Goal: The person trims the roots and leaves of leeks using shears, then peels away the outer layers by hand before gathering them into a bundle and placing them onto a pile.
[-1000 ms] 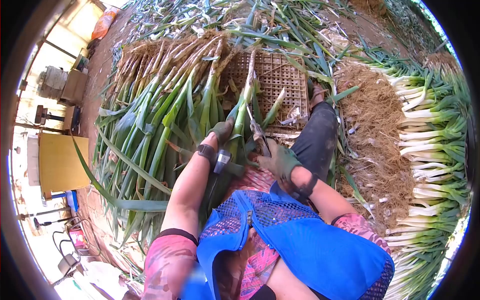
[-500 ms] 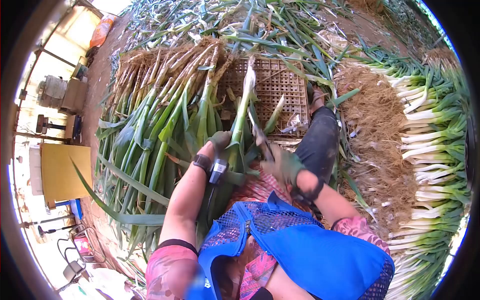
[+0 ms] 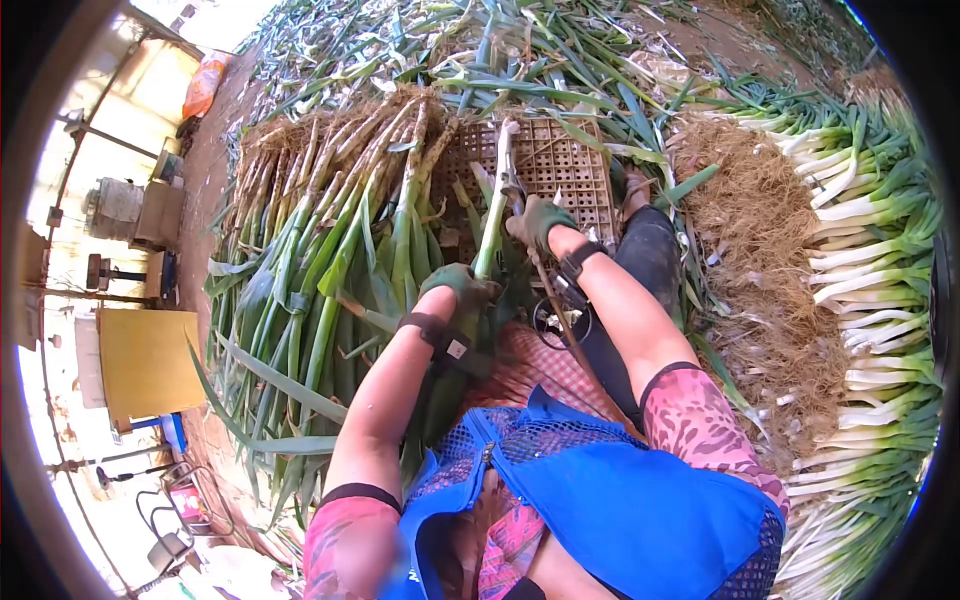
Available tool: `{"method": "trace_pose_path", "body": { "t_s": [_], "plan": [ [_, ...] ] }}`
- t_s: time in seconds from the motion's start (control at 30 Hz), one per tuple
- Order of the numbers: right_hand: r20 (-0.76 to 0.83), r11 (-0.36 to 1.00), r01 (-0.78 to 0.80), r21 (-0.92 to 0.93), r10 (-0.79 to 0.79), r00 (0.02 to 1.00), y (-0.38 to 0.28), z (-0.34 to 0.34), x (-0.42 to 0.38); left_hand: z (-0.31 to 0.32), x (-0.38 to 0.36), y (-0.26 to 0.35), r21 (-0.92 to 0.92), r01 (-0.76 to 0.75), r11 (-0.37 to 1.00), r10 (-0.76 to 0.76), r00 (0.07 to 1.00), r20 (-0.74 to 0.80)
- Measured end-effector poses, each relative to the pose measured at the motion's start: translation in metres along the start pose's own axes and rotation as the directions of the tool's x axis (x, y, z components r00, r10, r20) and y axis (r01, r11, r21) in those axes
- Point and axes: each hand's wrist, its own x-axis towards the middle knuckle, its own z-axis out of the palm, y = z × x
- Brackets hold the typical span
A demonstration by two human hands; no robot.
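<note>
A leek [image 3: 495,205] with a white stem stands upright in view over a brown plastic crate [image 3: 565,165]. My left hand [image 3: 458,288], in a green glove, is closed around its lower green part. My right hand [image 3: 540,222], also gloved, is wrapped round a dark tool [image 3: 514,190] whose end touches the leek's stem. A hose [image 3: 568,335] runs from near the right hand down over my lap. Untrimmed leeks [image 3: 310,220] with brown roots lie in a heap beside my left hand.
Cleaned white leeks [image 3: 850,260] lie in a long row at the right, next to piled root trimmings [image 3: 765,260]. Cut leaves [image 3: 400,40] cover the ground at the top. A yellow board [image 3: 150,360] and an orange bag [image 3: 205,85] are at the left.
My right hand has moved up and forward with the tool, which now meets the leek's stem. The left hand has shifted slightly right on the leek.
</note>
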Motion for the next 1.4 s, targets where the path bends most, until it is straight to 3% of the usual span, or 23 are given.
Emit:
{"method": "trace_pose_path", "body": {
  "t_s": [0.03, 0.17, 0.27, 0.3, 0.4, 0.43, 0.5, 0.6, 0.67, 0.7, 0.73, 0.77, 0.8, 0.87, 0.93, 0.97, 1.0, 1.1, 1.2, 1.27, 1.4],
  "plan": [
    [-0.007, 1.0, 0.017, -0.015, -0.017, 1.0, -0.001, -0.004, 0.003, 0.0, -0.002, -0.003, -0.107, 0.018, 0.994, -0.017, 1.0, 0.013],
    [-0.047, 0.999, 0.043, 0.007, -0.043, 0.998, 0.005, -0.007, 0.001, 0.001, -0.017, -0.008, -0.211, 0.018, 0.977, 0.008, 0.993, 0.121],
    [-0.088, 0.997, 0.048, -0.057, -0.053, 0.995, 0.004, -0.003, -0.001, 0.014, -0.03, -0.009, -0.129, 0.018, 0.992, -0.01, 0.998, 0.063],
    [-0.071, 1.0, -0.026, 0.017, 0.027, 0.997, 0.002, -0.006, -0.001, 0.016, -0.031, -0.008, -0.123, 0.029, 0.992, -0.024, 0.999, 0.044],
    [-0.044, 0.998, -0.059, 0.007, 0.059, 0.997, 0.008, -0.006, 0.003, 0.013, -0.035, -0.004, -0.086, 0.05, 0.995, -0.046, 0.997, 0.054],
    [-0.087, 0.999, -0.054, 0.0, 0.054, 0.995, 0.008, 0.0, 0.002, 0.014, -0.036, -0.005, -0.089, 0.041, 0.995, -0.037, 0.998, 0.053],
    [-0.023, 1.0, 0.005, -0.025, -0.005, 1.0, 0.007, -0.004, -0.019, 0.016, -0.036, -0.007, -0.09, 0.019, 0.996, -0.014, 0.999, 0.052],
    [-0.05, 0.996, 0.025, -0.081, -0.029, 0.998, 0.012, 0.017, -0.047, 0.008, -0.047, 0.006, 0.217, -0.049, 0.975, 0.057, 0.998, -0.031],
    [0.105, 0.997, 0.052, -0.06, -0.046, 0.993, 0.024, 0.018, -0.068, -0.001, -0.059, 0.01, 0.367, -0.079, 0.927, 0.211, 0.918, -0.337],
    [0.091, 0.995, 0.079, -0.056, -0.074, 0.993, 0.031, 0.023, -0.08, -0.006, -0.034, -0.011, 0.47, -0.104, 0.876, 0.326, 0.847, -0.421],
    [0.076, 0.993, 0.103, -0.05, -0.099, 0.992, 0.036, 0.028, -0.091, -0.029, -0.057, 0.005, 0.438, -0.023, 0.899, 0.298, 0.764, -0.573],
    [0.089, 0.991, 0.106, -0.08, -0.099, 0.991, 0.038, 0.029, -0.102, -0.035, -0.033, -0.011, 0.431, 0.065, 0.9, 0.3, 0.626, -0.72],
    [0.096, 0.992, 0.113, -0.058, -0.107, 0.99, 0.035, 0.031, -0.121, -0.055, -0.009, -0.028, 0.218, 0.233, 0.948, -0.058, 0.797, -0.601],
    [0.092, 0.992, 0.114, -0.056, -0.109, 0.99, 0.036, 0.034, -0.131, -0.059, 0.004, -0.035, 0.281, 0.254, 0.925, -0.044, 0.809, -0.586],
    [0.071, 0.99, 0.14, -0.003, -0.14, 0.988, 0.046, 0.04, -0.13, -0.066, -0.002, -0.018, 0.228, 0.175, 0.958, -0.092, 0.938, -0.333],
    [0.061, 0.988, 0.154, 0.025, -0.155, 0.986, 0.049, 0.042, -0.13, -0.063, -0.01, -0.007, 0.226, 0.208, 0.952, -0.149, 0.957, -0.251],
    [0.054, 0.985, 0.167, 0.052, -0.17, 0.984, 0.051, 0.042, -0.13, -0.052, -0.016, -0.005, 0.222, 0.117, 0.968, -0.074, 0.978, -0.194],
    [0.066, 0.972, 0.165, 0.169, -0.178, 0.982, 0.058, 0.04, -0.134, -0.005, -0.008, -0.008, 0.106, 0.021, 0.994, 0.013, 0.949, -0.314],
    [0.139, 0.95, 0.167, 0.263, -0.208, 0.968, 0.055, 0.021, -0.163, -0.012, 0.003, -0.032, -0.456, -0.032, 0.889, -0.044, 0.987, -0.156],
    [0.159, 0.929, 0.287, 0.232, -0.328, 0.931, 0.05, 0.015, -0.201, -0.018, 0.001, -0.03, -0.428, -0.06, 0.902, -0.025, 0.982, -0.189],
    [0.21, 0.957, 0.251, 0.145, -0.277, 0.938, 0.05, 0.015, -0.227, -0.018, 0.007, -0.024, -0.389, -0.118, 0.914, 0.042, 0.98, -0.197]
  ]
}}
